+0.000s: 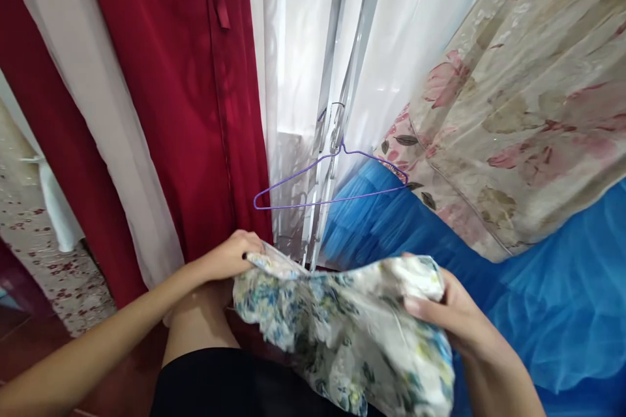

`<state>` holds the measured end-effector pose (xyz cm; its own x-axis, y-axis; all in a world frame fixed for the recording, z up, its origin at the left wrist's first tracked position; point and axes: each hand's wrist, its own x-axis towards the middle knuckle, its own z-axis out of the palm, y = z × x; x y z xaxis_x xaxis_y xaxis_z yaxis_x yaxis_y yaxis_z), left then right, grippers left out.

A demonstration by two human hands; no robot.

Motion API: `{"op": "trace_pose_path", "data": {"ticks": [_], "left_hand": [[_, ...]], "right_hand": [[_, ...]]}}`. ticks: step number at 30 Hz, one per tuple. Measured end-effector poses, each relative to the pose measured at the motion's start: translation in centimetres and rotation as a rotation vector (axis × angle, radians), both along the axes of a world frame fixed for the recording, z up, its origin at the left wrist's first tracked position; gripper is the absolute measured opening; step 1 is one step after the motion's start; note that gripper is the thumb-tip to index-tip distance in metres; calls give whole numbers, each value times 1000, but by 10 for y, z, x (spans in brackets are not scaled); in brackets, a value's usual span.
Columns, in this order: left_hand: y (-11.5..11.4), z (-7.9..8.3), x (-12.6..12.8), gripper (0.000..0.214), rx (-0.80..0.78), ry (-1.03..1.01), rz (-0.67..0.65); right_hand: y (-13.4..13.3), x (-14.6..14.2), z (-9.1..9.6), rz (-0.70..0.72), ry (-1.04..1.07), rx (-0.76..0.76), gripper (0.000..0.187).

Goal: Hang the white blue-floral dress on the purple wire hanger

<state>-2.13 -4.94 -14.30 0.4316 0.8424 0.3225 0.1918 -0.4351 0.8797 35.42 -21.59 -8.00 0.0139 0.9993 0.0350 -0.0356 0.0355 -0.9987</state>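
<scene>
A white garment with blue, yellow and green flowers [337, 319] is stretched between my two hands above my lap. My left hand [237, 255] is closed on its upper left corner, where a small dark band shows near the fingers. On the other side, my right hand [447, 313] grips the upper right edge, thumb lying over the cloth. The garment's lower part is blurred and runs out of the picture. Just beyond it, a purple wire hanger [332, 202] hangs from a metal stand [337, 124] with nothing on it.
Long dark red fabric [195, 111] and pale fabric hang at the left. White cloth [298, 32] hangs behind the stand. To the right are a beige flowered dress [493, 143] and blue ruffled fabric [548, 313]. Reddish tiles [122, 371] cover the floor.
</scene>
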Motion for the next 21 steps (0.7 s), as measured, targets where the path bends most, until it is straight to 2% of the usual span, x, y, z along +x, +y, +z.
{"op": "trace_pose_path", "data": {"ticks": [2,3,6,8,10,12,15,17,19,21], "left_hand": [[19,26,-16,14,14,42,-11],[27,37,-22,17,29,78,-33],[41,63,-29,26,136,65,60],[46,76,-24,25,268,95,115],[47,88,-11,18,427,121,155],[46,99,9,16,546,106,165],[45,112,44,7,599,105,175],[45,117,63,21,605,126,213],[46,117,75,25,635,133,243],[47,116,79,21,682,116,257]], "right_hand": [[38,-3,8,12,-262,160,40],[58,-5,10,-38,-377,256,43],[115,-7,9,-244,-642,492,50],[143,-7,5,-316,-785,517,39],[158,-8,-1,-336,-909,468,24],[162,-14,-8,-327,-982,432,25],[150,-24,-17,-294,-960,452,27],[139,-25,-20,-267,-886,481,22],[129,-16,-19,-364,-772,542,17],[123,2,-14,-605,-658,625,38]]}}
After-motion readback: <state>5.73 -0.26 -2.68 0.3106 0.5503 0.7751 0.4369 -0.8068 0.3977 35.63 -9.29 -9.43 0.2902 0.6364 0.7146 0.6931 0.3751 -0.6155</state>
